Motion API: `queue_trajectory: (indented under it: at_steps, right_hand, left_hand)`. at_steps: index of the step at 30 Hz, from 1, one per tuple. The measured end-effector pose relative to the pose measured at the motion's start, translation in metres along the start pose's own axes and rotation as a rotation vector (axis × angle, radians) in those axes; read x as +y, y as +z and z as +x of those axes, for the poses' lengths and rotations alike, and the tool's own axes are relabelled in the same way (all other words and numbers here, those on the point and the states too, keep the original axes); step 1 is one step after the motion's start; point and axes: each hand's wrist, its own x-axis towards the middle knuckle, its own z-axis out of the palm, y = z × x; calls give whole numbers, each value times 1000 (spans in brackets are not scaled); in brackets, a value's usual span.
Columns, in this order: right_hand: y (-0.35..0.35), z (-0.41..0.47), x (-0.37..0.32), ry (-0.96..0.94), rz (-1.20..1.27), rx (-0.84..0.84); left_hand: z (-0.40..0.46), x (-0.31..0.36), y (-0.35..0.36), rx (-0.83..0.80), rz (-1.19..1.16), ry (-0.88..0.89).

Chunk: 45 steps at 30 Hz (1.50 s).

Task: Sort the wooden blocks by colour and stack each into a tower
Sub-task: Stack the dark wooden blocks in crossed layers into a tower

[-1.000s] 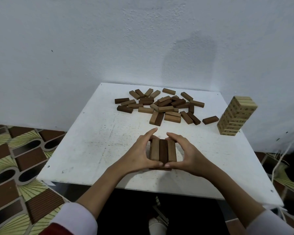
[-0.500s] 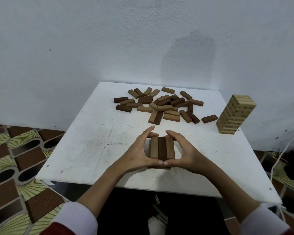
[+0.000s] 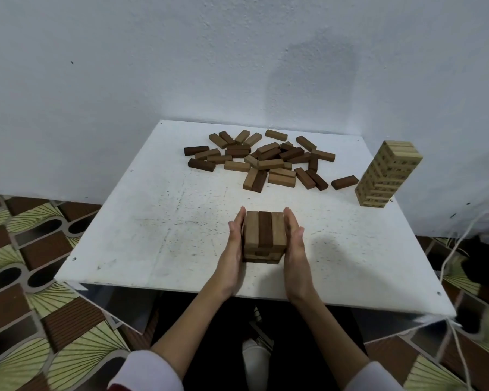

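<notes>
Both palms flat against the short stack (image 3: 264,237) near the front of the white table (image 3: 158,221): left hand (image 3: 235,244) on its left face, right hand (image 3: 294,244) on its right face, fingers straight and together, nothing curled round a block. Top layer of three showing: pale, dark, pale. So colours mixed in that one stack, and a likely fault against the sorting task if left that way.

Risks from here, as a judgement: squeezed unevenly, and the lower layers could have skewed or slid out at the front; pushed too hard from one side, and the whole stack could have skated across the smooth tabletop. Hands pulled away carelessly, and the top row could have been dragged off.

Loose pile of brown blocks (image 3: 266,162) well apart at the back, unsorted. Pale tower (image 3: 387,173) standing at the right edge, close to the rim and exposed to a knock from a reaching arm.

Against a second earlier: then fingers arched over the top with tips nearly meeting; now flattened along the sides. Stack sat in much the same spot.
</notes>
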Motion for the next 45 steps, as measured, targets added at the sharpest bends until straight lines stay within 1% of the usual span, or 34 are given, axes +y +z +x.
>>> queue_trajectory:
  at_steps: [6, 9, 18, 29, 34, 42, 45]
  right_hand:
    - [3, -5, -1, -44, -59, -26]
    - [4, -4, 1, -59, -41, -29]
    - [4, -2, 2, -20, -51, -16]
    - [2, -4, 0, -21, -26, -23]
    - [2, -2, 1, -18, -24, -13]
    - [1, -5, -1, -22, -39, -31]
    - [1, -5, -2, -22, -31, -28]
  left_hand:
    - [0, -3, 1, -27, -35, 15]
    - [0, -4, 1, -43, -19, 28]
    - [-3, -1, 2, -53, 48, 73]
    - [-8, 1, 2, -53, 100, 125]
    - [-9, 2, 4, -44, 114, 127]
    - [-8, -4, 3, -30, 270, 93]
    - [-8, -5, 1, -30, 281, 72]
